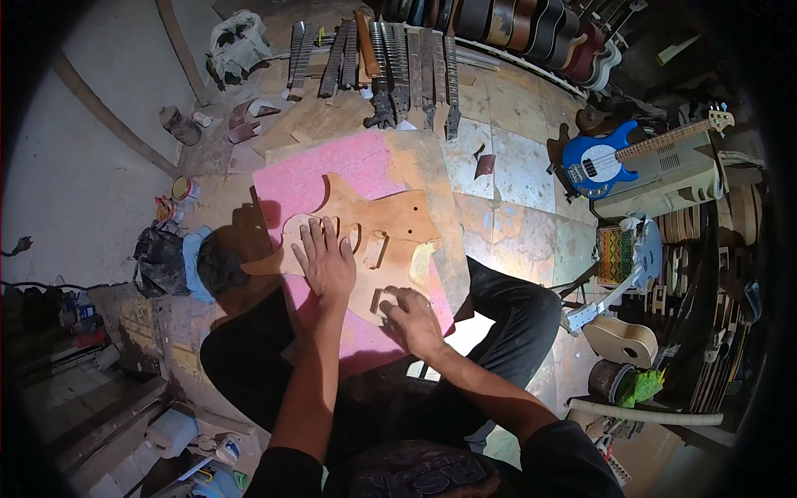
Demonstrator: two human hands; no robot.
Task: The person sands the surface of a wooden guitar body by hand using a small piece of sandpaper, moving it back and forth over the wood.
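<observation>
An unfinished wooden electric guitar body (397, 217) lies flat on a board with a pink sheet (365, 149), in front of my knees. It has routed pockets, two small dark holes near one edge and a paler patch near its right edge. My left hand (326, 261) rests palm down on the body, fingers spread, beside the middle pockets. Over the body's near right part, next to a rectangular pocket (378, 300), my right hand (413, 319) is closed with bent fingers. What those fingers hold, if anything, is hidden.
Several fretted guitar necks (390, 66) lie in a row at the far side. A blue bass guitar (602, 162) leans at the right, above an acoustic guitar body (621, 340). Black plastic bags (162, 259) and a paint tin (185, 189) stand at the left.
</observation>
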